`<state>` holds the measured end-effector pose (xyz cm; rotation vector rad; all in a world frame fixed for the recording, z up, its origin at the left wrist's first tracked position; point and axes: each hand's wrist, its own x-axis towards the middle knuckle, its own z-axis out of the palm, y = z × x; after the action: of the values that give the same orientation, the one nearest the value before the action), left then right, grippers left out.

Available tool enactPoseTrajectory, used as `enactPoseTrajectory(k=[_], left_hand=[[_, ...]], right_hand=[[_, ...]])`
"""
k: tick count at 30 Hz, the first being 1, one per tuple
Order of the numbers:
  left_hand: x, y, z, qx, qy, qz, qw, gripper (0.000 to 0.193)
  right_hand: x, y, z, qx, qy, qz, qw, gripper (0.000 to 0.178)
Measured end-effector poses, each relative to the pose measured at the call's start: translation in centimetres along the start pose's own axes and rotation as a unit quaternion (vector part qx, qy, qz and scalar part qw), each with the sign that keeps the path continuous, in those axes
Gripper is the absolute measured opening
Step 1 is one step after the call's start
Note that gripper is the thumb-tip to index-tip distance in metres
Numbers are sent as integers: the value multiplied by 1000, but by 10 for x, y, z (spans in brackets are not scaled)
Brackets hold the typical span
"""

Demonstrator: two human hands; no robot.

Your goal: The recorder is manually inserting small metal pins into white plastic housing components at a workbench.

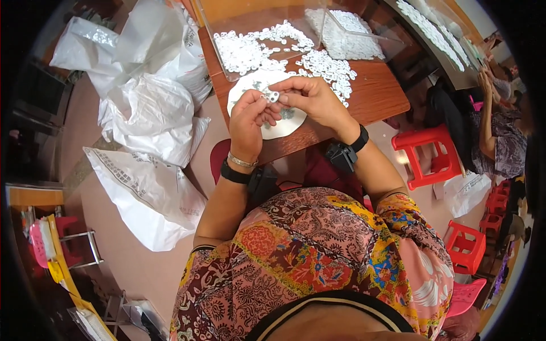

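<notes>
Above the plate (276, 133), hands (249, 118) (316, 101) hold a white piece (273, 97).

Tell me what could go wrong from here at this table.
1. The small white piece is held at the fingertips of the left hand and right hand, so it might slip and drop.
2. The loose pieces lie spread just beyond the right hand; a careless move could scatter some.
3. The disc sits close to the edge of the table, so a bump might push it off.
</notes>
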<state>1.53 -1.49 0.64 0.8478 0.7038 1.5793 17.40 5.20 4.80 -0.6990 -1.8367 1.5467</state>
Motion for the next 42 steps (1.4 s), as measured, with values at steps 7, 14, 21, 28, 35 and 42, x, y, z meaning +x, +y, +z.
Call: enactPoseTrajectory(k=[7, 14, 21, 28, 35, 42], left_hand=[[1, 3, 4, 25, -17, -7, 1000, 17], [1, 2, 6, 28, -16, -26, 999, 16], [1, -1, 3, 29, -11, -36, 999, 16], [0, -3, 4, 18, -19, -41, 999, 17], [1, -4, 6, 7, -10, -21, 1000, 17], [2, -10, 0, 9, 9, -20, 1000, 17]], right_hand=[[-4, 4, 0, -10, 15, -20, 1000, 17], [-4, 10, 2, -131, 34, -46, 990, 14], [-2, 11, -2, -12, -5, 16, 1000, 18], [1, 14, -5, 28, 8, 18, 999, 13], [1, 21, 15, 139, 77, -15, 987, 9], [-2, 25, 16, 70, 72, -5, 995, 11]])
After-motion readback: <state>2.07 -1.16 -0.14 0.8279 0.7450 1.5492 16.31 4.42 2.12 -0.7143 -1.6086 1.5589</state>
